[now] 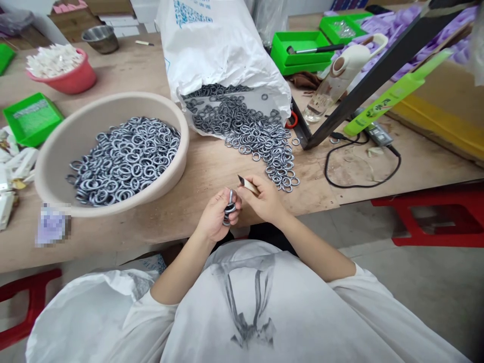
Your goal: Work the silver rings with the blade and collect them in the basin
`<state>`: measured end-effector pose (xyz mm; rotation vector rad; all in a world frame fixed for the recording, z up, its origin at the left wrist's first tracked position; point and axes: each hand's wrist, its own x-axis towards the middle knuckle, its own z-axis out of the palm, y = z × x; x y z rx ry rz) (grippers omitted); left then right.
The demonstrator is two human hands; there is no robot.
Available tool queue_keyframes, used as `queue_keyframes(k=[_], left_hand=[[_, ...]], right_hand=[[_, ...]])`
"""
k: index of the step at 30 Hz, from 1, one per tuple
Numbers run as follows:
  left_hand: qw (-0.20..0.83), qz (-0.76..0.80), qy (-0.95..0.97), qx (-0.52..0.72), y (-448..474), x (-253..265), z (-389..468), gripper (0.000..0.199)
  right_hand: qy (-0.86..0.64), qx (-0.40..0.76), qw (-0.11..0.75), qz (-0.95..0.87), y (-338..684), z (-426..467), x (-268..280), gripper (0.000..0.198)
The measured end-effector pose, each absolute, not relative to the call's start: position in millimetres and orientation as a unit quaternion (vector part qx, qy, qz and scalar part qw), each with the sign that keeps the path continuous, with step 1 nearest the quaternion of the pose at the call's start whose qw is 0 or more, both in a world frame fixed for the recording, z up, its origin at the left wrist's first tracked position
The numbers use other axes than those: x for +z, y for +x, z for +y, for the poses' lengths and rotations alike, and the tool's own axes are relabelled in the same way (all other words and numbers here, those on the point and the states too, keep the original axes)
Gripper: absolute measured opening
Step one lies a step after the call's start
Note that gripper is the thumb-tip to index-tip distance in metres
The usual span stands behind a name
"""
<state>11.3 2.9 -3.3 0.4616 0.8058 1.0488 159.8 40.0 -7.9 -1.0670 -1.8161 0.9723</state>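
My left hand (216, 218) is closed around several grey rings (230, 206), one standing up between thumb and finger. Close beside it on the right, my right hand (265, 200) grips a short tool with a pale handle (250, 187) and a dark pointed tip, which points toward the left hand. Just beyond my hands, a pile of loose grey rings (260, 138) spills over the table from the mouth of a white sack (223, 50). To the left stands a wide beige basin (53, 166) heaped with the same kind of rings (130, 159).
A red bowl (75, 80) of white pieces, a green tray (32, 121) and a metal bowl (100, 39) stand at the left. On the right are a slanted black metal bar (351, 96), a bottle (333, 80), a black cable (359, 185) and green trays (298, 63). Red stools flank the table.
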Motion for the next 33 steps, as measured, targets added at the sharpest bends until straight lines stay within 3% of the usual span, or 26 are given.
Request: queue_keyframes(k=[3, 6, 12, 17, 19, 22, 24, 25, 27, 30, 31, 33], left_hand=[[0.738, 0.387, 0.211, 0.511, 12.2, -1.0, 2.2, 0.048], [0.722, 0.402, 0.216, 0.521, 13.1, 0.1, 2.7, 0.048], [0.72, 0.396, 0.251, 0.511, 13.7, -5.1, -0.5, 0.049], [0.718, 0.372, 0.347, 0.474, 3.5, 13.2, -10.5, 0.046], [0.6, 0.427, 0.4, 0.545, -17.2, 32.0, -5.6, 0.042], [0.201, 0.57, 0.474, 0.64, -66.9, 60.3, 15.7, 0.024], [-0.061, 0.696, 0.495, 0.516, -101.3, 72.1, 32.7, 0.021], [-0.101, 0.744, 0.519, 0.41, -114.9, 75.1, 39.6, 0.022], [-0.136, 0.78, 0.539, 0.286, -129.2, 75.5, 47.3, 0.033], [-0.142, 0.72, 0.598, 0.322, -113.3, 65.3, 42.7, 0.038], [-0.109, 0.676, 0.639, 0.352, -99.8, 59.6, 38.5, 0.034], [0.056, 0.588, 0.718, 0.369, -67.1, 45.9, 29.3, 0.026]], right_hand=[[-0.384, 0.243, 0.357, -0.816, 167.0, 33.1, -1.6, 0.042], [-0.375, 0.177, 0.328, -0.849, 167.2, 25.4, 3.0, 0.046], [-0.403, 0.169, 0.286, -0.853, 166.5, 29.1, 2.2, 0.052], [-0.602, 0.147, 0.208, -0.757, 180.9, 73.5, -12.1, 0.049], [-0.641, 0.104, 0.161, -0.743, 184.0, 94.8, -16.5, 0.039], [-0.659, 0.052, 0.096, -0.744, 181.3, 120.3, -19.4, 0.038], [-0.66, 0.04, 0.06, -0.748, 177.3, 131.0, -19.6, 0.033], [-0.659, 0.041, 0.052, -0.749, 175.8, 134.2, -19.3, 0.031], [-0.655, 0.062, 0.068, -0.75, 174.6, 135.3, -17.3, 0.028], [-0.596, 0.199, 0.166, -0.76, 175.3, 123.1, -10.0, 0.023], [-0.552, 0.279, 0.207, -0.758, 174.7, 115.8, -6.4, 0.024], [-0.445, 0.447, 0.274, -0.726, 170.9, 98.5, 1.7, 0.034]])
